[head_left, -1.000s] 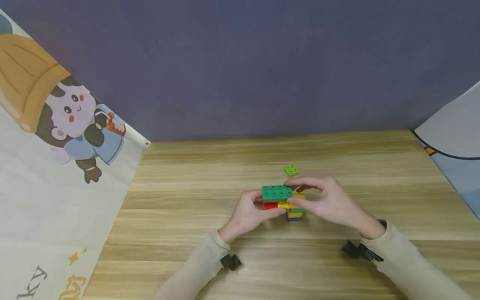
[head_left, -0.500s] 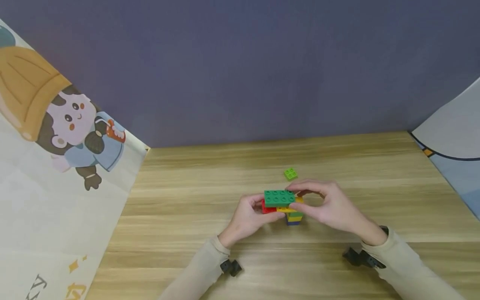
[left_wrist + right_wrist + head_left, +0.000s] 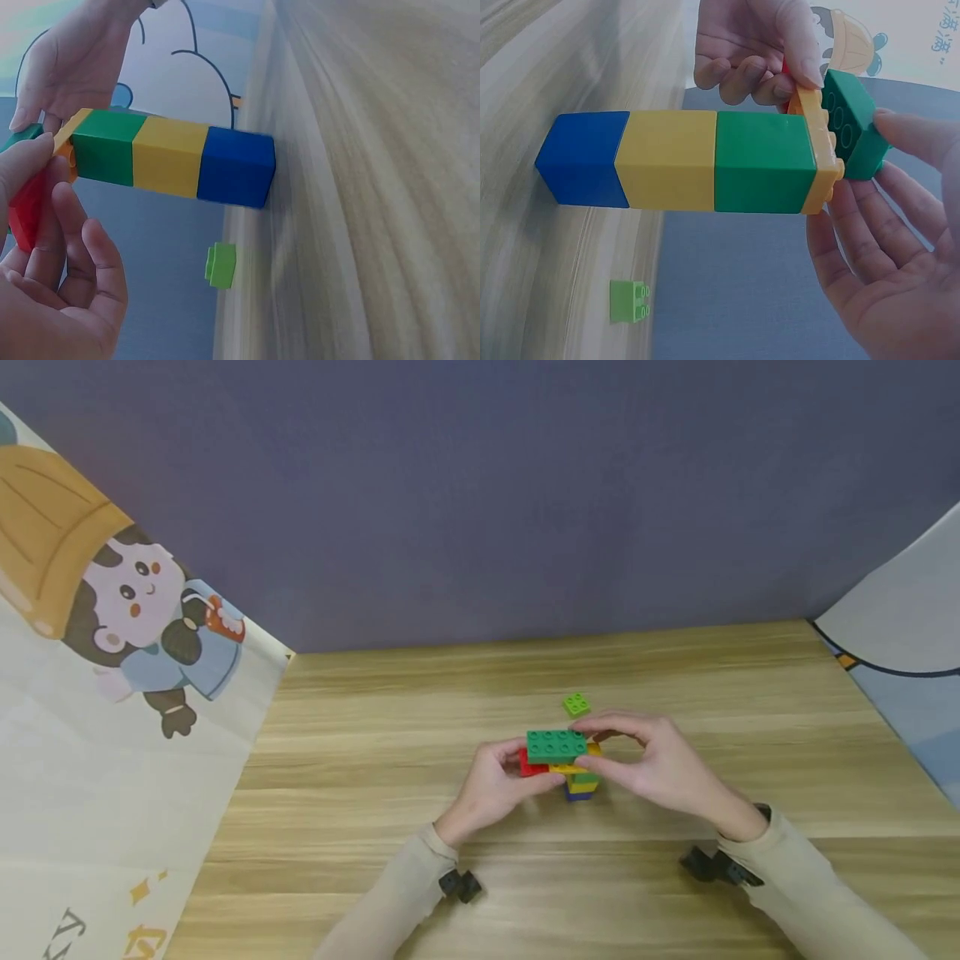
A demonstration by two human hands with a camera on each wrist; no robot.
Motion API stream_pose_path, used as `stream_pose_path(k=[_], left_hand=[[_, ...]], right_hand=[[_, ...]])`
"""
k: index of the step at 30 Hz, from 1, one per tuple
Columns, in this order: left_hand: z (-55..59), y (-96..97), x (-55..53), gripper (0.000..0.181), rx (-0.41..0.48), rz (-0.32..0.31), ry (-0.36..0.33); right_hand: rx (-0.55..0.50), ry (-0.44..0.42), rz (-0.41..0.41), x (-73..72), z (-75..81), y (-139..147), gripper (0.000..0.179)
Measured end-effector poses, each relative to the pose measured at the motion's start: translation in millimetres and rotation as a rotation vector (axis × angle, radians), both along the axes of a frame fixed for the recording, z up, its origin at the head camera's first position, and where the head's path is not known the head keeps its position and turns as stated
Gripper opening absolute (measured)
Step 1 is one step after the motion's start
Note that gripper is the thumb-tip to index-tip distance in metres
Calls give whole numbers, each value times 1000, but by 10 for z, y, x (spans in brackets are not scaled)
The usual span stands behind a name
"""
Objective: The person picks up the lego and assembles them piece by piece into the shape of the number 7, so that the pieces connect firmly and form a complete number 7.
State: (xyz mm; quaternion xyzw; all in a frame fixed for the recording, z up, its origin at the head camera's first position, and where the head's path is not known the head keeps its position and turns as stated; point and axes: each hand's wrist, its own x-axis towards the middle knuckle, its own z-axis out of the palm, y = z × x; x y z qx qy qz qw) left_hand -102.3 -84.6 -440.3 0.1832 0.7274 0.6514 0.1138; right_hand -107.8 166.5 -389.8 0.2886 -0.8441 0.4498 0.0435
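So I've got both hands busy at the top of this little tower point(image 3: 667, 160). It's standing upright on the wooden table point(image 3: 375, 735): blue block point(image 3: 583, 159) at the bottom, yellow block point(image 3: 671, 184) in the middle, green block point(image 3: 765, 162) over that, and a thin yellow-orange plate point(image 3: 817, 154) capping it, studs up.

My right hand point(image 3: 660, 768) is pinching a long dark green brick point(image 3: 556, 747) between thumb and fingers, right over the tower's top, a bit toward its left. It's at a slant with the hollow underside facing the plate's studs; can't tell if they're touching. My left hand point(image 3: 489, 789) is gripping a red brick point(image 3: 532, 764) just left of the tower's top, with my thumb up by the plate's edge. Can't tell whether red and plate are clicked together.

There's also a small lime brick point(image 3: 577, 704) on the table, beyond the tower from where I am.
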Motion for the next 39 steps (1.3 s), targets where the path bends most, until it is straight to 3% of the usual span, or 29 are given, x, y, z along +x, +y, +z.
stream_pose_path(k=[15, 39], left_hand=[[32, -13, -37, 34, -8, 23, -30], [89, -49, -58, 32, 2, -47, -25]], right_hand=[[0, -45, 12, -38, -33, -63, 33], [-2, -26, 23, -39, -106, -105, 33]])
